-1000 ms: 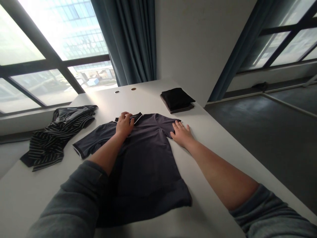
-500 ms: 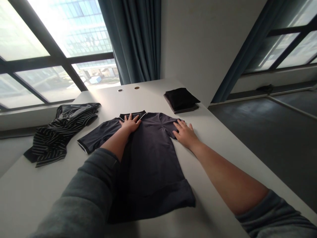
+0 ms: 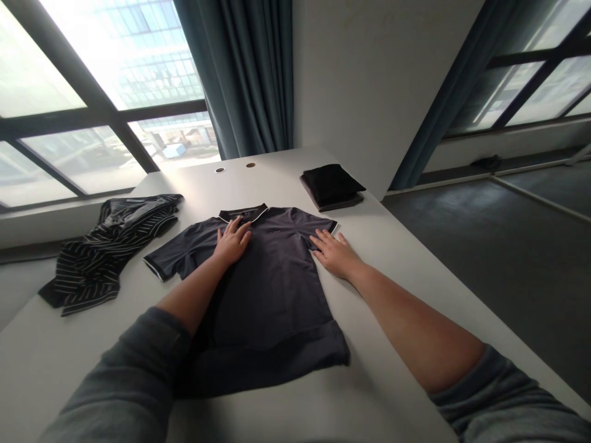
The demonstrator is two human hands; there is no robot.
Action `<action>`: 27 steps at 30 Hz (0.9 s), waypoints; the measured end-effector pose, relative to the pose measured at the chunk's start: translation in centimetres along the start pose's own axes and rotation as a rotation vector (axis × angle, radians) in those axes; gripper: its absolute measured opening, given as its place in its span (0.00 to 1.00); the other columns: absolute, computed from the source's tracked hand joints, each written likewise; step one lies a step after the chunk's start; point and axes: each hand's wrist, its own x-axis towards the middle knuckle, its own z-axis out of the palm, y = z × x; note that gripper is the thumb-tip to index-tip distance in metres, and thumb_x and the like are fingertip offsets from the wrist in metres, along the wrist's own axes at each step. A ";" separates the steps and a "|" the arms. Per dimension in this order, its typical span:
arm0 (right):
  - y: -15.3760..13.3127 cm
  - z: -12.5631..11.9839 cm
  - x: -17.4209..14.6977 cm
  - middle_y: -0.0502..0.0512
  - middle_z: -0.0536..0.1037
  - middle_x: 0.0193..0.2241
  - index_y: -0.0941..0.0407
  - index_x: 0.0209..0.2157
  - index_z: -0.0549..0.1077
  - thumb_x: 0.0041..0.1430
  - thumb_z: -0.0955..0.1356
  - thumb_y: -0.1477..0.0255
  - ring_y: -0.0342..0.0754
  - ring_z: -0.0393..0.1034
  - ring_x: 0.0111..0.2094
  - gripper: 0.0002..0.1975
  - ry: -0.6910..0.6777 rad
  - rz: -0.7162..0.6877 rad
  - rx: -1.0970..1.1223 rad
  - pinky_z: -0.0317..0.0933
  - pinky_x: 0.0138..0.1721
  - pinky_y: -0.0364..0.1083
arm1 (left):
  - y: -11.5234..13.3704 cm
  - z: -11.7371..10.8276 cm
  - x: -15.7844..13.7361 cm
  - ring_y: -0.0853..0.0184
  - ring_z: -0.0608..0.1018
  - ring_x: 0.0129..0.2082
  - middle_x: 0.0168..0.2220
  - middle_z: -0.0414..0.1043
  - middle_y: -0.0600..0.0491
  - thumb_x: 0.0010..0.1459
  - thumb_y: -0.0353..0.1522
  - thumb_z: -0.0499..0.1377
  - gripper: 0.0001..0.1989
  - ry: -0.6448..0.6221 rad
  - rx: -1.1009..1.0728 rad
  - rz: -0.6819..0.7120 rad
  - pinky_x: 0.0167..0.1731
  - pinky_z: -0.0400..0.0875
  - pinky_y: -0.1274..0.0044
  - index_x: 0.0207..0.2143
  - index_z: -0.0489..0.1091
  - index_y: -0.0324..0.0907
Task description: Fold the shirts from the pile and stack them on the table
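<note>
A dark polo shirt lies spread out on the white table, its white-edged collar pointing away from me. Just below that collar, my left hand rests flat on the chest with fingers spread. My right hand lies with stretched fingers on the right sleeve near its white-trimmed cuff, the palm partly over the table. Neither hand grips the cloth. My left forearm hides part of the shirt's left side. The bottom hem shows some creases.
A crumpled black striped garment lies at the table's left edge. Folded dark garments are stacked at the back right. Two round holes pierce the tabletop near the curtain. Windows stand behind on the left, and a dark floor lies beyond the right edge.
My left hand has slid slightly down from the collar onto the chest. My right hand has moved a little toward me along the sleeve, uncovering its cuff. The view has shifted slightly.
</note>
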 end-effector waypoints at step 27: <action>-8.6 -4.5 -15.4 0.58 0.80 0.42 0.54 0.47 0.80 0.62 0.74 0.65 0.55 0.74 0.46 0.13 -0.173 -0.442 0.323 0.65 0.51 0.54 | -1.9 -11.1 -31.3 0.56 0.80 0.46 0.43 0.79 0.49 0.64 0.36 0.60 0.08 -0.439 0.022 0.196 0.51 0.70 0.64 0.44 0.76 0.48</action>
